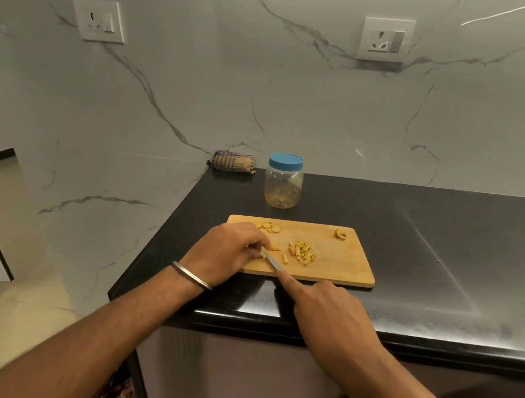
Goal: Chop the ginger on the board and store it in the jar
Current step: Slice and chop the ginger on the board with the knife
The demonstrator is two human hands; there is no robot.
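Note:
A wooden chopping board (340, 267) lies on the black counter. On it sit a pile of chopped ginger strips (301, 252), a few ginger slices (269, 227) at the far left and a ginger end piece (340, 234) at the far right. My left hand (230, 250) curls its fingers over a small piece of ginger at the board's left side. My right hand (327, 308) grips a knife (271, 261), forefinger stretched along its back, blade tip beside the left fingers. Behind the board stands a clear plastic jar (283, 186) with its blue lid on.
A folded checked cloth (233, 162) lies in the counter's back left corner against the marble wall. The black counter (451, 265) stretches to the right; its left edge drops off just left of the board. Two wall sockets (386, 40) sit above.

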